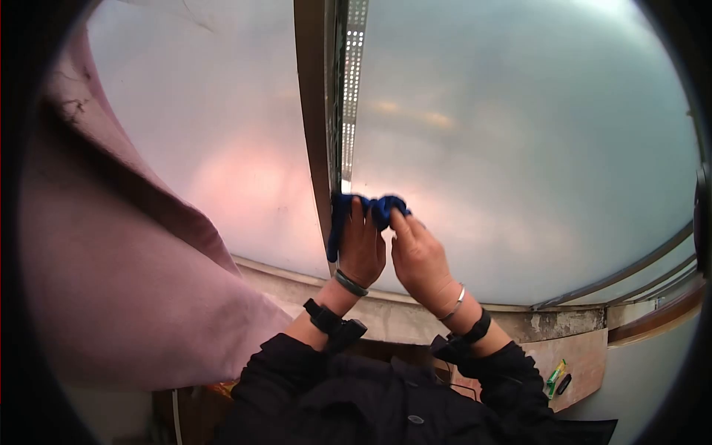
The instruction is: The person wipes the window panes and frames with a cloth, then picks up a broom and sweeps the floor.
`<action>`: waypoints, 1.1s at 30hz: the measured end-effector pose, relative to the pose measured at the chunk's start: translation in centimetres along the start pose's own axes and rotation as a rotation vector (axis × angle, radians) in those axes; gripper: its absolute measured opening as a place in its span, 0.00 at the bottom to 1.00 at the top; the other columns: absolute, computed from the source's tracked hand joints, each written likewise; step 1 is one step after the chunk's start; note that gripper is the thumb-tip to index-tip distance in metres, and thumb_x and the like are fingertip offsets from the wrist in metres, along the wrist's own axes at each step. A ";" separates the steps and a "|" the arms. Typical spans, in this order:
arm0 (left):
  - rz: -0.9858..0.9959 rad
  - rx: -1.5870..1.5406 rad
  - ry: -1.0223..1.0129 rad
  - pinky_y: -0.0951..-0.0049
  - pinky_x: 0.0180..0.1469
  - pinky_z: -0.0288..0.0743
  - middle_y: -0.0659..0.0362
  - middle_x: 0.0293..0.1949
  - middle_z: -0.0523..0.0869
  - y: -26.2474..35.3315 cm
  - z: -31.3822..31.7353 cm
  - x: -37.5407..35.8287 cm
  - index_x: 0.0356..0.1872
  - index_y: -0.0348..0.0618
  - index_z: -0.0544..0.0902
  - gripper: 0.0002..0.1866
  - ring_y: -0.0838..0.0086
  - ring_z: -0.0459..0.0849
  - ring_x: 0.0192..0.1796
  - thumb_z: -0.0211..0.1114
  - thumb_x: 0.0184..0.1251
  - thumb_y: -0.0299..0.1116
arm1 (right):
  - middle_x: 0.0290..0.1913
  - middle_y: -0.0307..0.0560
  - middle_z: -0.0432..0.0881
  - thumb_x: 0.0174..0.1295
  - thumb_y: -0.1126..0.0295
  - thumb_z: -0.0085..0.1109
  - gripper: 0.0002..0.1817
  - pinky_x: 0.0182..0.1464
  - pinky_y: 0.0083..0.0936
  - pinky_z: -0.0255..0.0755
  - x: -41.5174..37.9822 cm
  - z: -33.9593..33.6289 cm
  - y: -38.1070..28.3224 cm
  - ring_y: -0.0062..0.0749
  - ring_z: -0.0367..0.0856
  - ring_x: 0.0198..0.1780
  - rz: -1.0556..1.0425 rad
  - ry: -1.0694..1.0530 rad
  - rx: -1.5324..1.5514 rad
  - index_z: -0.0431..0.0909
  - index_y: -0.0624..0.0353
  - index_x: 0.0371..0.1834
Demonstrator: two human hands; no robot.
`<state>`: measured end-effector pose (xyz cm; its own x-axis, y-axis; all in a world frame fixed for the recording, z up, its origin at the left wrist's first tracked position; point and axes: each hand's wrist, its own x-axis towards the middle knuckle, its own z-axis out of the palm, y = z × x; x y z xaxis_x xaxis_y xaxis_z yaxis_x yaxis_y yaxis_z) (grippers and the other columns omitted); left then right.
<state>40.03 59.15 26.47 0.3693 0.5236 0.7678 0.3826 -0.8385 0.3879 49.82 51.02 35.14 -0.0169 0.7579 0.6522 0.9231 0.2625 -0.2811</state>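
Observation:
A bunched dark blue cloth (380, 211) is up against the window, beside the dark vertical frame bar (317, 111). My left hand (361, 248), wearing a dark bangle, holds the cloth's left part at the bar with long, nearly straight fingers. One end of the cloth hangs down along the left side of that hand. My right hand (421, 258), with a silver bracelet at the wrist, grips the bunched right part. Its fingertips are partly hidden in the folds.
Frosted panes (519, 170) stand on both sides of the bar. A pink curtain (126, 297) hangs at the left. Below the glass runs a worn sill (400, 315). At lower right, a green and yellow item (555, 378) and a small dark object (564, 383) lie on a pinkish surface.

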 end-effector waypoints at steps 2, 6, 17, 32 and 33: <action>-0.062 0.028 -0.001 0.48 0.62 0.56 0.34 0.67 0.49 -1.2 2.6 -4.5 0.66 0.36 0.57 0.31 0.35 0.59 0.61 0.52 0.58 0.24 | 0.36 0.51 0.74 0.50 0.79 0.52 0.25 0.39 0.33 0.71 -3.2 3.0 1.0 0.44 0.75 0.36 0.051 -0.092 -0.014 0.67 0.64 0.56; -0.217 0.039 -0.160 0.47 0.60 0.57 0.33 0.67 0.48 -3.3 6.6 -12.5 0.63 0.35 0.60 0.28 0.34 0.61 0.59 0.53 0.61 0.29 | 0.37 0.49 0.74 0.52 0.78 0.50 0.23 0.41 0.33 0.69 -8.1 7.1 3.3 0.42 0.74 0.38 0.103 -0.236 0.000 0.69 0.60 0.55; -0.266 0.167 -0.455 0.52 0.63 0.57 0.38 0.69 0.44 -6.9 10.6 -22.4 0.61 0.31 0.61 0.32 0.40 0.59 0.62 0.59 0.55 0.32 | 0.38 0.48 0.75 0.50 0.78 0.50 0.24 0.42 0.33 0.66 -16.5 15.7 8.4 0.43 0.74 0.38 0.248 -0.532 0.081 0.70 0.55 0.55; -0.929 -0.800 0.243 0.78 0.48 0.71 0.57 0.42 0.75 2.6 10.4 -11.0 0.48 0.41 0.64 0.11 0.78 0.74 0.44 0.49 0.68 0.20 | 0.38 0.49 0.75 0.49 0.79 0.53 0.23 0.43 0.34 0.67 -16.4 8.2 8.1 0.43 0.74 0.40 0.362 -0.094 0.110 0.70 0.58 0.53; -0.913 -0.806 0.227 0.78 0.48 0.71 0.57 0.42 0.75 3.5 10.5 -10.3 0.48 0.41 0.64 0.11 0.78 0.74 0.44 0.49 0.68 0.20 | 0.38 0.49 0.75 0.49 0.79 0.53 0.23 0.43 0.34 0.67 -16.0 6.7 8.1 0.43 0.74 0.40 0.371 -0.075 0.104 0.70 0.58 0.53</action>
<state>46.45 52.42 14.52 0.0557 0.9942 0.0917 -0.2371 -0.0760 0.9685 55.02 45.05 17.69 0.2791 0.8529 0.4412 0.8282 0.0187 -0.5601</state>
